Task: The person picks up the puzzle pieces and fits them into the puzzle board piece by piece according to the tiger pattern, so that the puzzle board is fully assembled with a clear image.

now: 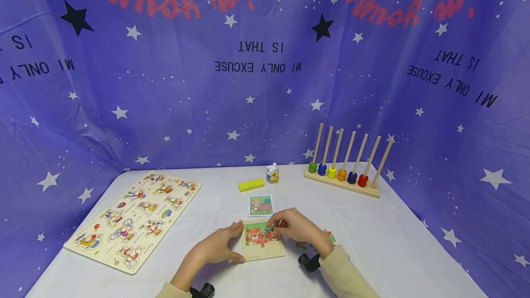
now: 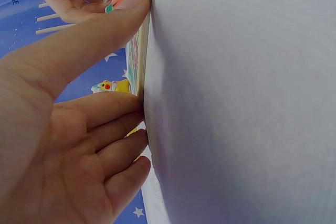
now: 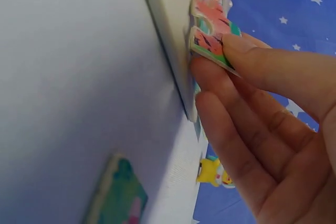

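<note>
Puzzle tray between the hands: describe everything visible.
The puzzle tray is a pale, shallow, roughly square board, wooden-looking, lying on the white table. Joined pieces in its far part show a red-orange striped animal's face on green; the near part is bare. The left hand touches its left edge; the right hand pinches a puzzle piece at the right; whether that's seated is unclear.

Purple fabric (image 1: 207, 86) hangs like walls behind and on both sides of the worktop (image 1: 397, 243), creased in places and meeting in corners. White stars (image 1: 119, 112), black stars (image 1: 77, 18) and small dots cover it, with black lettering (image 1: 258, 66) and red script (image 1: 188, 3) upside down. The worktop is white; the light is soft, leaving blurred shadows.
</note>
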### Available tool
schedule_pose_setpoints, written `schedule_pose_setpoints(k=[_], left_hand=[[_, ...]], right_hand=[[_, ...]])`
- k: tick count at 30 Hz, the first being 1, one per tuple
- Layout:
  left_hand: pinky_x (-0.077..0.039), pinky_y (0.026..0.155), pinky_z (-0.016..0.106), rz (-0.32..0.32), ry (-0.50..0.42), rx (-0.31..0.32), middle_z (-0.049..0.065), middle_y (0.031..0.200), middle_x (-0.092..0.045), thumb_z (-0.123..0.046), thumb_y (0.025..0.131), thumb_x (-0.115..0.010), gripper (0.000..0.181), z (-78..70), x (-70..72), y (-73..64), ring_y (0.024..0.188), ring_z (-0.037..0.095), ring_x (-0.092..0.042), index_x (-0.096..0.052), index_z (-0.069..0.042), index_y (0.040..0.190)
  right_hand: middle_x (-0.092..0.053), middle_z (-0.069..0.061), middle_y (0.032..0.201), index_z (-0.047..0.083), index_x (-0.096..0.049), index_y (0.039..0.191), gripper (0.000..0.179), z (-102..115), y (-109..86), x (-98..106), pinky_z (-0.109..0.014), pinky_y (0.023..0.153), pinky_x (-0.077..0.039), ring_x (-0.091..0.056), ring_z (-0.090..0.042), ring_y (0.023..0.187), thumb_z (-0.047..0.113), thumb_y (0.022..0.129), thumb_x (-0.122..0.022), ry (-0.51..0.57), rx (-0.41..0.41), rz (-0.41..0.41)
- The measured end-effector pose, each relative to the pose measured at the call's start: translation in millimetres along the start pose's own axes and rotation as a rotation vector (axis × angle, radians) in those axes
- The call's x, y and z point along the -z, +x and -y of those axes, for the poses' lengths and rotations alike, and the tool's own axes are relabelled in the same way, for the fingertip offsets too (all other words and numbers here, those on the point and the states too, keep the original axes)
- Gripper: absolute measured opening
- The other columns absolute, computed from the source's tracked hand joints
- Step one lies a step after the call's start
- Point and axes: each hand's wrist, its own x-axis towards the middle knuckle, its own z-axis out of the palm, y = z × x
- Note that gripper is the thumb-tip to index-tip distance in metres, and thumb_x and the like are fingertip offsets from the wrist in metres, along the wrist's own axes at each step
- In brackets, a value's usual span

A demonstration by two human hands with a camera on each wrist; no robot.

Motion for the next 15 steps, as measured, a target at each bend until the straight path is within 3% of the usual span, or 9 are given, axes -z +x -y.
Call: schedule_pose_setpoints(k=[15], left_hand=[[-0.027,0.112,0.054,0.001,0.000,0.005,0.022,0.150,-0.033,-0.034,0.072,-0.083,0.090,-2.8,-0.1,0.1,0.137,0.041,-0.031,-0.042,0.010,0.139]], right_hand=[[-0.067,0.005,0.091,0.012,-0.074,0.103,0.017,-0.8,1.2,-4.3,-0.018,0.064,-0.051,-0.055,-0.002,0.072,0.010,0.085,-0.074,-0.072,-0.017,0.000]])
